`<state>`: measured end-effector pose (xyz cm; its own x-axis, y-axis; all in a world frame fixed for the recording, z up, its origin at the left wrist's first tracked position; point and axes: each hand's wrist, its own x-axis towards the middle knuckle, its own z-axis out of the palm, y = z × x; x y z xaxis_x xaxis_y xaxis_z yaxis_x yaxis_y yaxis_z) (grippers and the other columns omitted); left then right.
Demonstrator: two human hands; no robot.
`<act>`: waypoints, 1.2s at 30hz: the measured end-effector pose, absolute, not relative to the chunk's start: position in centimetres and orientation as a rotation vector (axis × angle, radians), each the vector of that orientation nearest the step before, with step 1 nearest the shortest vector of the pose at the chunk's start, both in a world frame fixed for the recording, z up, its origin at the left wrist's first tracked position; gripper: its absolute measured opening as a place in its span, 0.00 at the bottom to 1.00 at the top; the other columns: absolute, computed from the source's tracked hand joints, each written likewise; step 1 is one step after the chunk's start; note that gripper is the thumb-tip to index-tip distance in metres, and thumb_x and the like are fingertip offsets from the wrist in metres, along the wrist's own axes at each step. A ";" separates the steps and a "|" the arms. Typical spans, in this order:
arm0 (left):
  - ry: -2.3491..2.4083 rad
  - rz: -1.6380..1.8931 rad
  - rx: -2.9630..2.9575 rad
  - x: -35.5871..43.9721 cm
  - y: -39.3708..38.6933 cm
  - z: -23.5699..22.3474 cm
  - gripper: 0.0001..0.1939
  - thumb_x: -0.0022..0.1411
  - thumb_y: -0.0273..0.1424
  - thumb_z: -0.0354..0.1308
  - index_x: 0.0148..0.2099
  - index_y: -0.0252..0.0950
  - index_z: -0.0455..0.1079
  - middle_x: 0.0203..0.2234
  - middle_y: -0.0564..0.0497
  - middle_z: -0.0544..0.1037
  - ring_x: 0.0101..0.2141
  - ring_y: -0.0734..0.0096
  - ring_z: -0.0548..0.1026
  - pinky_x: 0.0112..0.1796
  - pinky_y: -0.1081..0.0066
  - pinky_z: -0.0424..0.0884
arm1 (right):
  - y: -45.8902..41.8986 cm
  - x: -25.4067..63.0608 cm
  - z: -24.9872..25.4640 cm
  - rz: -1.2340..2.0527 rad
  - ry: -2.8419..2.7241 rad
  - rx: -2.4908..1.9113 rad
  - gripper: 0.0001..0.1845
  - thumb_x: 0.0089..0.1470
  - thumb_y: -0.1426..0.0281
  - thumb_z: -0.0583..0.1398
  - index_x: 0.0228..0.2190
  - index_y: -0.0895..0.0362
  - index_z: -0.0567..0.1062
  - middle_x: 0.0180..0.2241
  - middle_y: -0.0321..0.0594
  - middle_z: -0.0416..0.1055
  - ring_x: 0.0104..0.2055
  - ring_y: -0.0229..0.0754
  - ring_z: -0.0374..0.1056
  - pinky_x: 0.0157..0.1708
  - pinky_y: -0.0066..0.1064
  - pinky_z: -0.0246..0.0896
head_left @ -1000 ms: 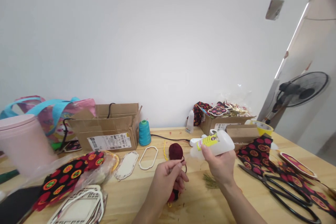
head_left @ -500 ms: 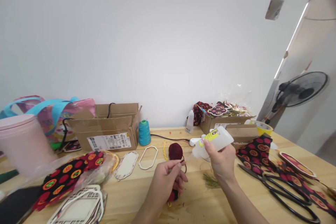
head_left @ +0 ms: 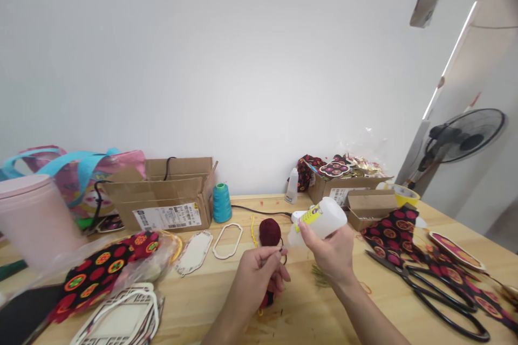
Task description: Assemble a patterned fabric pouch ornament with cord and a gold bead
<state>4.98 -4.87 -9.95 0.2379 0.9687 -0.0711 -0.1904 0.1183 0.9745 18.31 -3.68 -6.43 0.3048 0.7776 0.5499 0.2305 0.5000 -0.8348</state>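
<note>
My left hand (head_left: 259, 272) is closed in a pinch, with a bit of dark red yarn (head_left: 282, 248) at the fingertips. Behind it sits a ball of dark red yarn (head_left: 270, 232), whose loose strand curls beside the fingers. In my right hand (head_left: 334, 253) is a translucent squeeze bottle of glue (head_left: 324, 218) with a yellow label. It tilts nozzle-down toward the left fingertips. Under the left hand a patterned dark piece (head_left: 267, 299) partly shows; the hand hides the rest. A small tuft of olive thread (head_left: 319, 276) lies by my right wrist.
Black scissors (head_left: 433, 291) and patterned cloth (head_left: 392, 234) lie at right. Pale frames (head_left: 227, 241) and a teal thread cone (head_left: 222, 203) stand left of the yarn. Cardboard boxes (head_left: 162, 202) and a second small bottle (head_left: 292, 186) line the wall.
My right hand and the glue bottle have shifted slightly left and down, the nozzle coming closer to the left fingertips. My left hand stays nearly still, pinching the yarn.
</note>
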 end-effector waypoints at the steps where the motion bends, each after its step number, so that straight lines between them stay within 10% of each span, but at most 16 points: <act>1: 0.941 1.060 1.094 5.0 -4.9 -10.0 0.14 0.49 0.35 0.54 0.33 0.29 0.70 0.12 0.54 0.71 0.11 0.81 0.64 0.13 0.79 0.61 | -3.7 18.3 -6.4 0.443 -1.262 -1.032 0.09 0.34 0.67 0.63 0.19 0.60 0.70 0.17 0.37 0.70 0.19 0.39 0.65 0.18 0.27 0.63; 36: 0.966 1.032 1.093 5.1 -5.0 -9.9 0.13 0.47 0.37 0.55 0.26 0.30 0.70 0.12 0.53 0.71 0.11 0.81 0.63 0.12 0.79 0.60 | -3.7 18.3 -6.6 0.403 -1.280 -1.014 0.08 0.34 0.68 0.63 0.20 0.60 0.71 0.18 0.38 0.70 0.19 0.39 0.66 0.19 0.27 0.64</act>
